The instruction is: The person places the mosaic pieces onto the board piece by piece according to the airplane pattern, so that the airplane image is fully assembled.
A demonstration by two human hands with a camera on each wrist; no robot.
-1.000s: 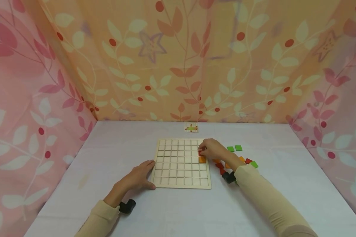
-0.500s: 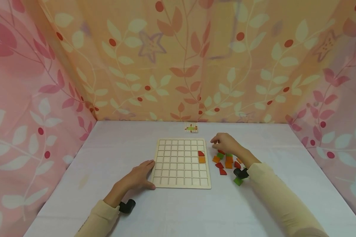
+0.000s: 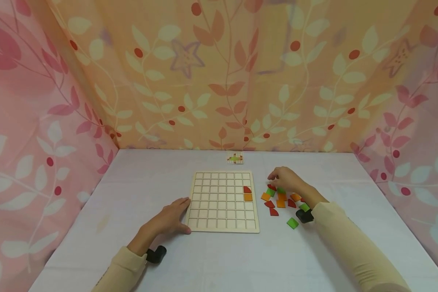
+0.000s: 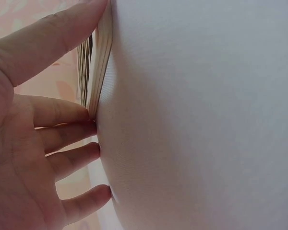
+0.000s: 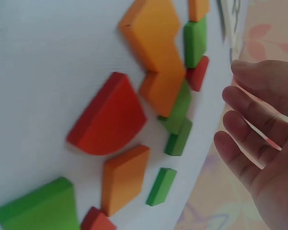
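A pale wooden grid board (image 3: 213, 213) lies on the table. In its right column sit a red quarter-circle tile (image 3: 247, 190) and, just below it, an orange square tile (image 3: 248, 197). My left hand (image 3: 170, 215) rests at the board's left edge; in the left wrist view its thumb and index finger touch the wooden rim (image 4: 102, 62). My right hand (image 3: 287, 179) hovers above the far side of the loose tiles right of the board. Its fingers are bent loosely, and nothing shows between them in the right wrist view.
Loose tiles include a green square (image 3: 293, 223), a red quarter-circle (image 5: 110, 117) and an orange square (image 5: 126, 179), with several others around them, some overlapping. A small pattern card (image 3: 235, 157) lies behind the board. Patterned curtains (image 3: 204, 101) border the table's back and sides.
My right hand has let go of the red quarter-circle tile on the board and moved right, over the loose tiles. My left hand has stayed at the board's edge.
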